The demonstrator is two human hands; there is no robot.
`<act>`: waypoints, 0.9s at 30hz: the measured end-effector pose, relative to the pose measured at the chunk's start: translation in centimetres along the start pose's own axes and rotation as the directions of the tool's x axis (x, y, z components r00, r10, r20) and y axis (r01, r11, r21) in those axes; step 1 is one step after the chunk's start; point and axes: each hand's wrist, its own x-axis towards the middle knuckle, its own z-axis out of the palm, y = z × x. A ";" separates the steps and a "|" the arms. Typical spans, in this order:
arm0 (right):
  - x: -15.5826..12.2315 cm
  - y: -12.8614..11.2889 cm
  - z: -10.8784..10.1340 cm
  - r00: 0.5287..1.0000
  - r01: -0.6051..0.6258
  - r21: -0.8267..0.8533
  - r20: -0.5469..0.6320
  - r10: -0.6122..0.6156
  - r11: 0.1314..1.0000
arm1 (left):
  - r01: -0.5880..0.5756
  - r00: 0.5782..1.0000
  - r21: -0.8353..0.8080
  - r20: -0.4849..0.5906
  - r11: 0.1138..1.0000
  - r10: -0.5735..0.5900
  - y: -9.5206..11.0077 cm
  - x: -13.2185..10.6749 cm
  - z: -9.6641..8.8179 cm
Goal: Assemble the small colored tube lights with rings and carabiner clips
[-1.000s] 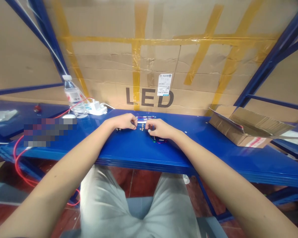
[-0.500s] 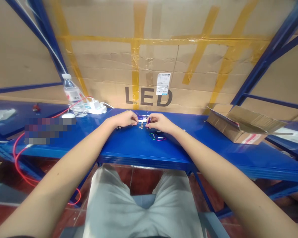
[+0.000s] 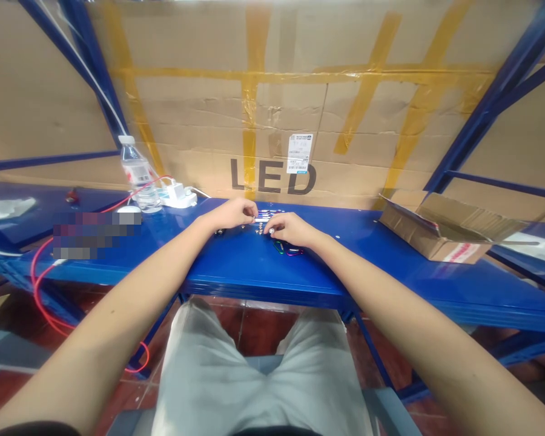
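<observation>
At the back of the blue table, my left hand [image 3: 235, 214] is closed, thumb and fingers pinched at the left end of a row of slim purple and silver rods [image 3: 270, 214]. What lies in that pinch is hidden. My right hand [image 3: 293, 230] rests just in front of the rods, its thumb and fingers curled together. A tiny silvery piece [image 3: 271, 231] shows at those fingertips, too small to name. Small metal beads [image 3: 260, 229] sit between the hands. Green and purple carabiners [image 3: 294, 250] lie below my right hand, and small dark pieces [image 3: 220, 232] near my left wrist.
A water bottle [image 3: 140, 175] and a white power strip [image 3: 180, 195] with a red cable stand at the left back. An open cardboard box [image 3: 454, 233] sits on the right. A large taped carton [image 3: 200, 121] walls off the table's back.
The purple piece in my right fingers no longer shows there; a tiny silvery piece shows instead. My right hand has lowered slightly, and my left has shifted a little right and up.
</observation>
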 end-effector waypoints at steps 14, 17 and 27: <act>-0.1 -0.8 -0.5 0.966 -0.245 0.374 0.020 0.256 0.895 | 0.023 0.999 -0.032 0.036 0.999 -0.022 -1.0 0.0 0.2; 0.0 -0.6 -0.4 0.965 -0.243 0.303 -0.021 0.262 0.921 | 0.028 0.999 -0.064 0.021 0.998 -0.027 -1.4 0.2 0.2; 0.3 0.7 -0.3 0.986 -0.154 0.047 -0.052 0.157 0.987 | 0.050 0.998 -0.082 -0.025 0.995 -0.052 -1.8 0.4 0.3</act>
